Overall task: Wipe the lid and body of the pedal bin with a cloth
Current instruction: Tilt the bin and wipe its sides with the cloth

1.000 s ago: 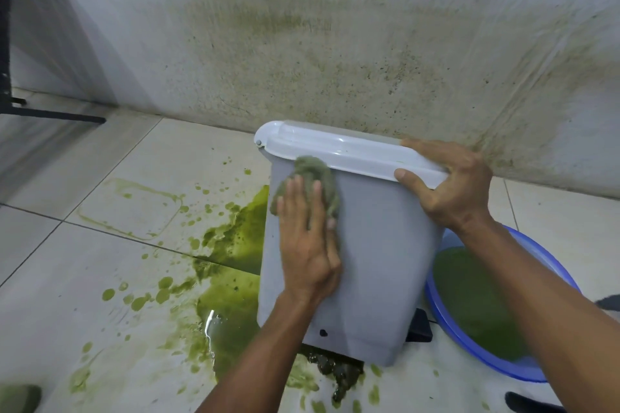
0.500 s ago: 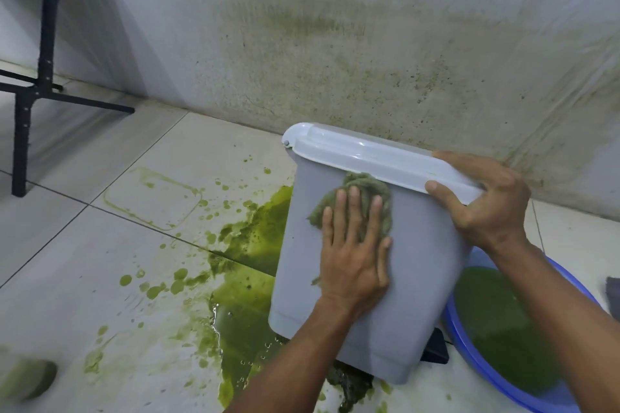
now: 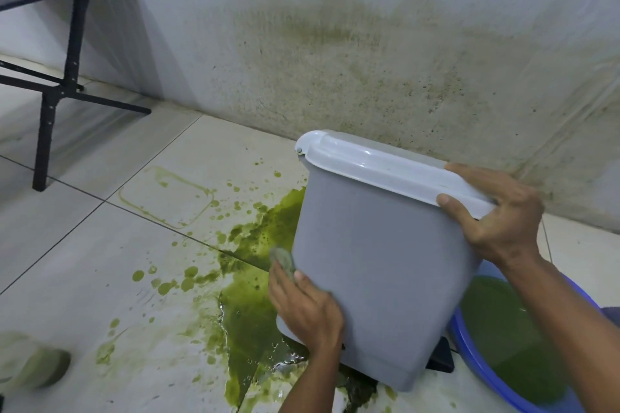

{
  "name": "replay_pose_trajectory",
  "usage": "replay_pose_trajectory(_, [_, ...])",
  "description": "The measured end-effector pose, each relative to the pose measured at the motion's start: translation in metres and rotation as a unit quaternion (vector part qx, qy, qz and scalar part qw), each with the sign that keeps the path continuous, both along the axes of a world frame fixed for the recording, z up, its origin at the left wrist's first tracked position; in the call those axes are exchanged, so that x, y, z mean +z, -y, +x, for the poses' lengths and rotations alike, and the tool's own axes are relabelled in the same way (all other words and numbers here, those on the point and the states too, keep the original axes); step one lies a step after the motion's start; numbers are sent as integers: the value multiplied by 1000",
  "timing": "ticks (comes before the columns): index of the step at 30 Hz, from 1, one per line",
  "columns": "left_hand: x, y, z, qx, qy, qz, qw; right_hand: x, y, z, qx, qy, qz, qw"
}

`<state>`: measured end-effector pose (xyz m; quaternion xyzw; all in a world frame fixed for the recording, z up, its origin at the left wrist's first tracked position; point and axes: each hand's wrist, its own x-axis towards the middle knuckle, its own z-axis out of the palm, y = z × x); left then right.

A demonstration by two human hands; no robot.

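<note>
Grey plastic pedal bin [image 3: 375, 261] is on the tiled floor, tilted off upright with the closed white plastic lid [image 3: 385, 166] on top, close in front of the stained wall. Right hand [image 3: 493, 214] grips the lid at the bin's upper right corner, thumb curled under the front lip and fingers over the top, so it's steadying the tilt. Left hand [image 3: 305, 308] is low on the bin's left edge, pressing the small grey-green cloth [image 3: 283, 260] onto the left side wall. Its thumb is on the front face, and the fingers look laid flat over the cloth rather than bunched round it (most of the cloth is hidden behind them). Progress, as a judgement: mid-task. The front face shows no green smears and the lid's visible top looks mostly clean, so those seem done. The left side is in hand. Back, right side and base aren't visible, so I can't call them. The black pedal [image 3: 441, 359] sticks out at the bin's foot and can't be judged either. A green liquid spill [image 3: 248, 312] spreads left of and under the bin, and a blue plastic basin [image 3: 469, 355] of green water sits just right of it, so the bin's bottom edge risks picking up fresh dirt.
</note>
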<state>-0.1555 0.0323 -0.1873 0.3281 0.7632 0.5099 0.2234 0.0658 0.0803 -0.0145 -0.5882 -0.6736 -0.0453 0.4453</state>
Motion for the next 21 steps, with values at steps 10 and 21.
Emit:
replay_pose_trajectory(10, [74, -19, 8, 25, 116, 88, 989, 4, 19, -8, -1, -9, -10, 1000])
replay_pose_trajectory(21, [177, -41, 52, -334, -328, 244, 850, 12, 48, -24, -13, -81, -43, 996])
